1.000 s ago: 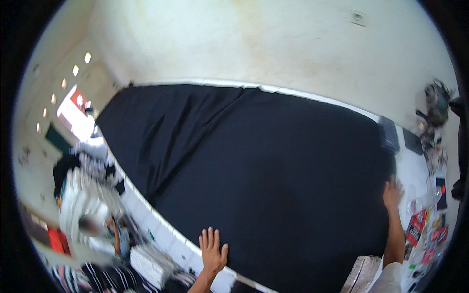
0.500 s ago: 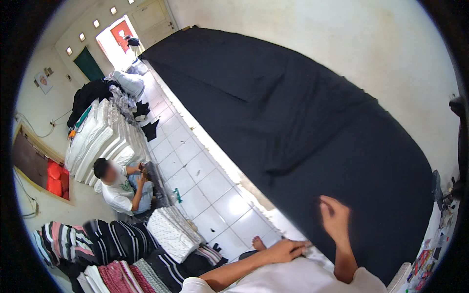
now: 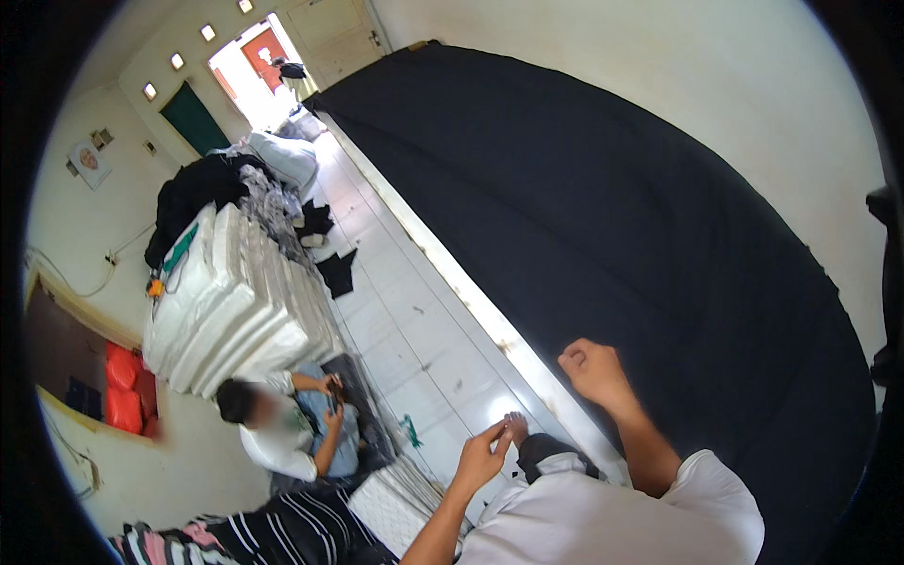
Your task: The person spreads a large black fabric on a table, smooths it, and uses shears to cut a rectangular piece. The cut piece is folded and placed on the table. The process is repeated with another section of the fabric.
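Black cloth (image 3: 603, 217) covers the long table, lying mostly smooth with faint creases. Over its near-left part is my right hand (image 3: 595, 375), its fingers curled loosely and nothing visible in them. Whether it touches the cloth I cannot tell. My left hand (image 3: 483, 457) is above the tiled floor, left of the table's pale edge (image 3: 452, 292). Its thumb and fingertips come together; anything between them is too small to make out. A bare foot (image 3: 515, 428) shows just beyond these fingertips.
A seated person (image 3: 282, 428) holds a phone-like object on the left. Behind them are stacked white bundles (image 3: 245, 301) and a black cloth heap (image 3: 193, 198). Striped folded fabric (image 3: 282, 532) and a quilted white stack (image 3: 395, 508) lie nearby. Black scraps (image 3: 336, 273) litter the tiles (image 3: 405, 330).
My view has shifted along the table. The left hand has left the table edge and is over the floor. My right hand's fingers are more curled; the cloth's large folds look flatter.
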Demonstrator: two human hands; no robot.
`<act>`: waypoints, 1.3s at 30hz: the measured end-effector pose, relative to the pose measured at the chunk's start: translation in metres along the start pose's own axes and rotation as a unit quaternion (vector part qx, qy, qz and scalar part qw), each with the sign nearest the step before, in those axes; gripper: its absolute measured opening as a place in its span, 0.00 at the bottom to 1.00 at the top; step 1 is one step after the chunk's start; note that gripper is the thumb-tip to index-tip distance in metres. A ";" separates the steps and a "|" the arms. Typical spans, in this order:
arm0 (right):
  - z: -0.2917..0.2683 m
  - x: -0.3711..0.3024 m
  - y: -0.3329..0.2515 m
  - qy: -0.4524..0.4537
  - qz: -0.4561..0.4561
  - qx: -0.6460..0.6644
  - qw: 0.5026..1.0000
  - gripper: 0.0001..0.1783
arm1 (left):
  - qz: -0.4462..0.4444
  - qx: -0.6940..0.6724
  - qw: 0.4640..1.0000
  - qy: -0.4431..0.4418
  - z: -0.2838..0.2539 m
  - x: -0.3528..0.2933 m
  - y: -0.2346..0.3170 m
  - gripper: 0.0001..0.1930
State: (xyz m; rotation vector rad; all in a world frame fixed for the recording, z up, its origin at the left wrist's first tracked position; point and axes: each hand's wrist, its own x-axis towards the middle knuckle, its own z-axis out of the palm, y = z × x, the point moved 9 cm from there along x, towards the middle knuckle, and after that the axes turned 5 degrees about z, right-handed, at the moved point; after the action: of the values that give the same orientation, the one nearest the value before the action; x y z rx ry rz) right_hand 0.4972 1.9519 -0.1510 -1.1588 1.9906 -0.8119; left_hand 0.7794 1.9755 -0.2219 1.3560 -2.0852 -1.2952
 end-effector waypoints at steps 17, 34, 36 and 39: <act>0.224 0.672 -0.298 0.065 0.072 0.859 0.502 0.28 | -0.141 -0.309 0.927 0.159 -0.433 0.428 -0.335 0.21; 0.335 1.055 -0.525 0.085 -0.036 0.797 0.597 0.22 | 0.271 -0.028 0.952 -0.142 -0.848 1.181 -0.045 0.23; 0.330 1.127 -0.562 0.086 0.039 0.781 0.617 0.21 | 0.311 0.020 0.931 -0.189 -0.867 1.254 0.009 0.22; 0.202 1.186 -0.632 0.219 -0.087 0.720 0.653 0.13 | 0.368 -0.034 0.904 -0.217 -0.896 1.378 0.095 0.20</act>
State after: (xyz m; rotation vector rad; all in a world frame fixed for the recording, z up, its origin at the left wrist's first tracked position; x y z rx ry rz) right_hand 0.5190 0.5960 -0.0633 -0.1116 0.8062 -2.2862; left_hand 0.6623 0.3598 0.0715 0.1615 -2.4315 -1.3526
